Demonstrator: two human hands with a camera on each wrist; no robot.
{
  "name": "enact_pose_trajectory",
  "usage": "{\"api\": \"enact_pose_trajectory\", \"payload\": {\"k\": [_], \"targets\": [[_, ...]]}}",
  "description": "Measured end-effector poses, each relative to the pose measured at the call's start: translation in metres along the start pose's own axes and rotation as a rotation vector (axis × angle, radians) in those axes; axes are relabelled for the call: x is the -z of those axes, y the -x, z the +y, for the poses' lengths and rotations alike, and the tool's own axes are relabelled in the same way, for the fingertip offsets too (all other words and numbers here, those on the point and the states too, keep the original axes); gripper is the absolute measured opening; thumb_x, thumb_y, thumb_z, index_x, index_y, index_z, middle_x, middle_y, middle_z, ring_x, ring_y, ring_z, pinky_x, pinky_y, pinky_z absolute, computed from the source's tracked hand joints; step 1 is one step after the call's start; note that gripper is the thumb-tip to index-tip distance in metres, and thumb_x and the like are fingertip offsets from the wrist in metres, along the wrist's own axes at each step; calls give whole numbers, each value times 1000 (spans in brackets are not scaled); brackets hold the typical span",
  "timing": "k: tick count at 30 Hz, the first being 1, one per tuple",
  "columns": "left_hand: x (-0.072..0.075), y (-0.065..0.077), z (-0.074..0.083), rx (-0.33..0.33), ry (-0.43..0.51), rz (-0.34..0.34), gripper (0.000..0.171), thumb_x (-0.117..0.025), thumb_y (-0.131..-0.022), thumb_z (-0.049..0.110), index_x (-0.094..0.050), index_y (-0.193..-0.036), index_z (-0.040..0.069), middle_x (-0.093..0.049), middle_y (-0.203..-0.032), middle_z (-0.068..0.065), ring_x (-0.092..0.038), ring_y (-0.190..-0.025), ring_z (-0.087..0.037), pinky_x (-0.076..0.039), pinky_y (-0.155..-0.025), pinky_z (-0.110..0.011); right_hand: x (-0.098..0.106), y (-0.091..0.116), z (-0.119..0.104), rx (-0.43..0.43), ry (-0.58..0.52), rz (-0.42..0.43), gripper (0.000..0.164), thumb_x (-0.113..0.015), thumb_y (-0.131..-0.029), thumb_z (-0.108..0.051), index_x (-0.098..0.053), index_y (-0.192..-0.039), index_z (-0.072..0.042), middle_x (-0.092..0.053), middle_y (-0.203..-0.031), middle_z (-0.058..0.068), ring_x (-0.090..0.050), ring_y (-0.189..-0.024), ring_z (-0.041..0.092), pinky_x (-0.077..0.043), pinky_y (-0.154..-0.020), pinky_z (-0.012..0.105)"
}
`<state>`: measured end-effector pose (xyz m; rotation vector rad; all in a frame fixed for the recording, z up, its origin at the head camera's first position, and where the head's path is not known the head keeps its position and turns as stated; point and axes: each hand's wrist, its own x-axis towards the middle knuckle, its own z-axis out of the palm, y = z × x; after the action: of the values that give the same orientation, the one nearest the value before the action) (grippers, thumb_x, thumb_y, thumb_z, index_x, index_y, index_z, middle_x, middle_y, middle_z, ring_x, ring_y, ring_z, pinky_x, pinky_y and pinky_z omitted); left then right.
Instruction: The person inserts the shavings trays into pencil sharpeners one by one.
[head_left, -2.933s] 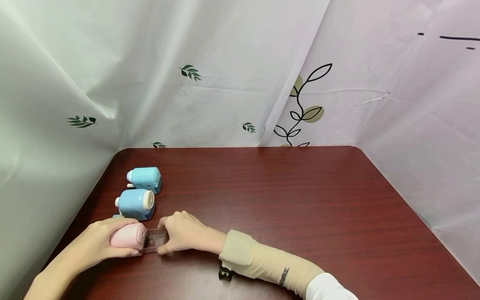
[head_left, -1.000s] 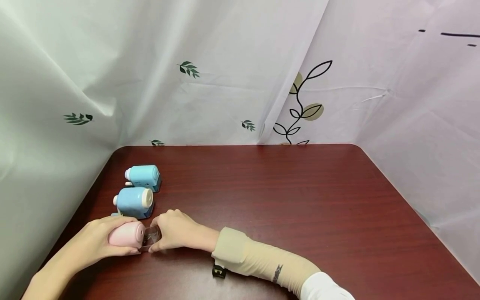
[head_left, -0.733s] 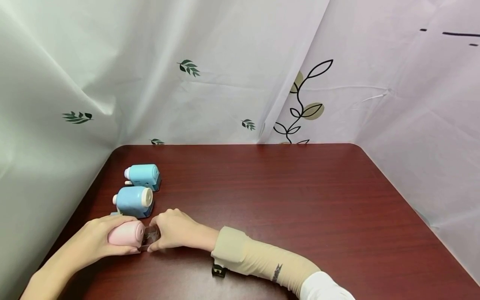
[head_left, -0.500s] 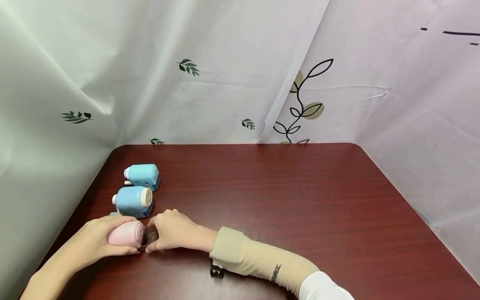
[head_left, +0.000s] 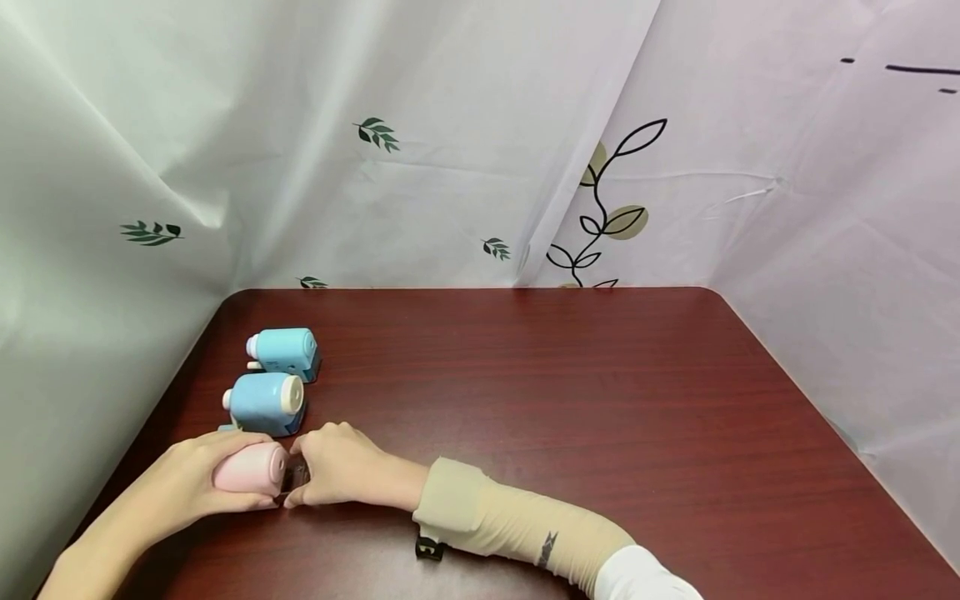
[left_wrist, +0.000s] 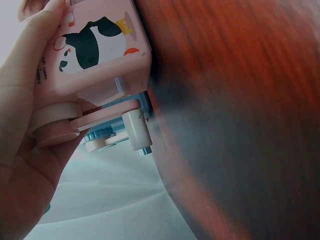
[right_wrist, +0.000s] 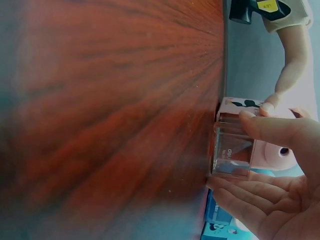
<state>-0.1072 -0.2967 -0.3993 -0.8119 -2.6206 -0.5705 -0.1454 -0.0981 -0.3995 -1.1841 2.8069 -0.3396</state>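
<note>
My left hand (head_left: pixel 183 479) grips a pink crank pencil sharpener (head_left: pixel 250 469) near the table's left side. In the left wrist view, a penguin-like print marks its side, and the crank handle (left_wrist: pixel 136 130) sticks out below. My right hand (head_left: pixel 341 467) holds a clear plastic shavings drawer (right_wrist: pixel 232 150) between thumb and fingers. The drawer sits partly inside the sharpener's front, its outer part showing between my fingertips. Beyond my left hand stand two similar sharpeners, a blue one (head_left: pixel 262 404) and a light turquoise one (head_left: pixel 288 350).
A dark red wooden table (head_left: pixel 525 400) carries everything. White patterned curtains (head_left: pixel 435 192) enclose its back and sides. A small black device (head_left: pixel 429 547) shows under my right wrist's beige sleeve (head_left: pixel 517 521).
My right hand has moved left with the clear drawer, and less of the drawer shows outside the pink pencil sharpener. My left hand keeps its grip almost in place.
</note>
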Motion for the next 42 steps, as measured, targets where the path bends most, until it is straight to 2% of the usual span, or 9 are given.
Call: {"api": "enact_pose_trajectory", "payload": {"k": [3, 11, 21, 26, 33, 42], "targets": [[0, 0, 0, 6, -3, -1, 55, -83, -50, 47, -62, -97, 29, -55, -84, 13, -46, -70, -2, -40, -54, -23, -1, 1, -2, 0, 10, 10, 45, -73, -64, -56, -64, -100, -30, -62, -79, -18, -55, -69, 0, -45, -58, 14], [0, 1, 1, 14, -4, -3, 55, -83, -50, 47, -61, -98, 31, -54, -83, 14, -46, -70, -3, -40, -54, -24, -3, -1, -5, -4, 14, 11, 32, -73, -66, -53, -59, -82, -29, -45, -55, -18, -42, -52, -1, -39, -47, 16], [0, 1, -1, -13, -3, 16, 54, -83, -50, 47, -61, -97, 32, -54, -83, 15, -46, -70, -2, -37, -56, -19, -3, -3, -8, -11, 14, 17, 30, -74, -66, -53, -56, -74, -30, -44, -51, -18, -40, -48, -2, -37, -44, 16], [1, 1, 0, -14, -4, 16, 54, -83, -50, 46, -61, -97, 32, -54, -83, 16, -46, -70, -2, -36, -57, -17, -4, -5, -11, -17, 33, 18, 34, -74, -65, -54, -52, -66, -28, -45, -50, -18, -41, -46, -1, -39, -44, 17], [1, 1, 1, 7, -1, 2, 54, -83, -51, 47, -61, -97, 33, -54, -84, 15, -46, -71, -2, -40, -56, -23, -3, -7, -10, -13, 11, 14, 33, -75, -63, -54, -53, -69, -29, -46, -52, -18, -44, -49, -1, -39, -45, 16], [0, 4, 1, 0, 6, 23, 55, -83, -50, 46, -61, -98, 33, -54, -84, 16, -47, -72, -1, -35, -60, -14, -5, -9, -8, 28, 25, 28, 33, -76, -62, -54, -56, -73, -29, -47, -55, -19, -44, -50, -2, -41, -47, 15]]}}
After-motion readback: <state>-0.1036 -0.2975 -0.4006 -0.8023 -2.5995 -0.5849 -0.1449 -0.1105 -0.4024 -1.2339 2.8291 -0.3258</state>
